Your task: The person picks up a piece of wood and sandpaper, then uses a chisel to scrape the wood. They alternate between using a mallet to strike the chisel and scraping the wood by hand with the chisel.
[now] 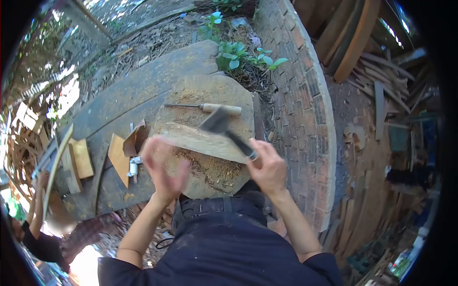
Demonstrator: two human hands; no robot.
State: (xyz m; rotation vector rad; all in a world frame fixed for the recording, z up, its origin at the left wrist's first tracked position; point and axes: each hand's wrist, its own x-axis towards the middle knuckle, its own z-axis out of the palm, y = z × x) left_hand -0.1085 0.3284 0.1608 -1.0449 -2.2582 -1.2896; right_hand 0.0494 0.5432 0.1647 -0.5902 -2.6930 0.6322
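Note:
My right hand (269, 167) is wrapped around the handle of a dark broad-headed tool (217, 122), smeared by motion; its exact kind does not show. The tool's head overlaps a long, rough piece of wood (202, 141) lying across an octagonal wooden board (214, 88). My left hand (163, 167) is held over the board's left edge with fingers apart and blurred, and nothing shows in it. Beyond the wood lies a chisel (221, 109) with a pale wooden handle, its blade pointing left. Sawdust (222, 172) and chips cover the board near my body.
On the plank bench (143, 81) to the left are wood offcuts (81, 159) and a small white-and-silver object (134, 167). A brick wall (305, 119) runs close along the right. At far left, another person's arm (37, 205) reaches toward the bench. Leafy plants (234, 55) grow beyond the board.

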